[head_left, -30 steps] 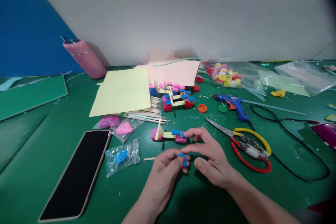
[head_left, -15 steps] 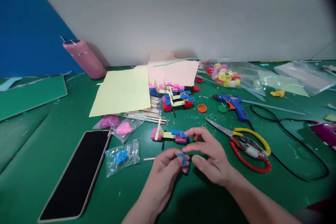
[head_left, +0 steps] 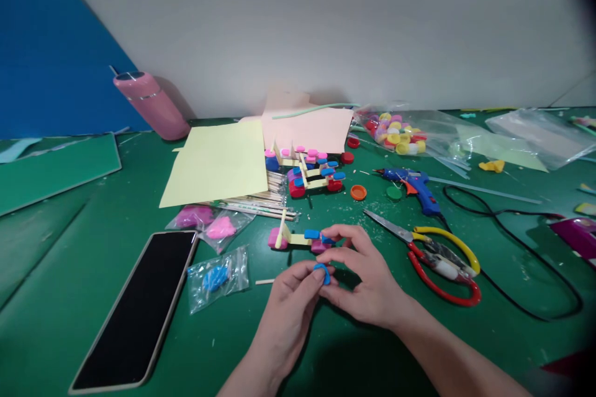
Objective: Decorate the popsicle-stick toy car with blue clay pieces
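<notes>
My left hand point(head_left: 291, 307) pinches a small blue piece point(head_left: 322, 272) between thumb and fingertips, low in the middle of the view. My right hand point(head_left: 365, 282) meets it from the right, its thumb and fingers closing on the same blue piece. Just beyond the fingers lies a small craft model point(head_left: 298, 237) of wooden sticks with pink bottle-cap wheels and blue pads on the green table point(head_left: 93, 229). A little bag of blue pieces point(head_left: 216, 278) lies to the left of my left hand.
A phone point(head_left: 135, 307) lies face up at the left. Scissors point(head_left: 433, 254), a blue glue gun point(head_left: 416, 186) with its black cord, finished models point(head_left: 310, 170), yellow paper point(head_left: 218, 161), a bag of caps point(head_left: 398, 130) and a pink bottle point(head_left: 149, 105) lie further back.
My right hand has drawn closer to the left, its fingers now closing onto the blue piece. The blue piece has risen slightly.
</notes>
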The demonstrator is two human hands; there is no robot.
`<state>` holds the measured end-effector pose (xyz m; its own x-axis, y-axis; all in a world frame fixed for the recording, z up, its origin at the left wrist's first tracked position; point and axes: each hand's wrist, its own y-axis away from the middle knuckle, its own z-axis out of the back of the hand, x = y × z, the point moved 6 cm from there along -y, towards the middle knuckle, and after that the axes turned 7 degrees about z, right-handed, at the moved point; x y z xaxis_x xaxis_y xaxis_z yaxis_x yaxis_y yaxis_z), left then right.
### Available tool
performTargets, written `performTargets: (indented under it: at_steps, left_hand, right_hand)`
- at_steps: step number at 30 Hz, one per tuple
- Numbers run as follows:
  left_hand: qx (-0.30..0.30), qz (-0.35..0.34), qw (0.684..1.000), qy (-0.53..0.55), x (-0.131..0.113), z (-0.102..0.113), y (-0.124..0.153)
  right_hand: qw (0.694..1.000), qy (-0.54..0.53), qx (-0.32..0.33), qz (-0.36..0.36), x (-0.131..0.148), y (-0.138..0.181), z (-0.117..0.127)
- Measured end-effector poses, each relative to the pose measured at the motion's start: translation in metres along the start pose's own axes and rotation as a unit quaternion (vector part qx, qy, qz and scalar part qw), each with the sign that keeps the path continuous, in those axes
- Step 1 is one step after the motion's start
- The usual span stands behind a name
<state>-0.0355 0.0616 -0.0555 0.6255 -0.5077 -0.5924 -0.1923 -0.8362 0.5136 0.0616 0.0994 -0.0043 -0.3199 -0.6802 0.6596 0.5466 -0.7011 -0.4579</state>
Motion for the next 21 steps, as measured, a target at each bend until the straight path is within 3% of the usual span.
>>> performTargets:
  at_steps: [10, 15, 21]
  left_hand:
    - [0.004, 0.034, 0.997, 0.073, 0.0002, -0.0021, 0.0057]
    - [0.044, 0.034, 0.997, 0.056, 0.0003, -0.0049, 0.0039]
    - [0.032, 0.011, 0.997, 0.064, -0.0009, -0.0031, 0.0022]
  right_hand:
    - [0.986, -0.159, 0.038, -0.012, 0.0004, -0.0003, 0.0010]
    - [0.985, -0.163, 0.047, -0.001, 0.0045, -0.0029, 0.0027]
    - [0.988, -0.152, 0.025, -0.008, 0.0003, -0.0022, 0.0034]
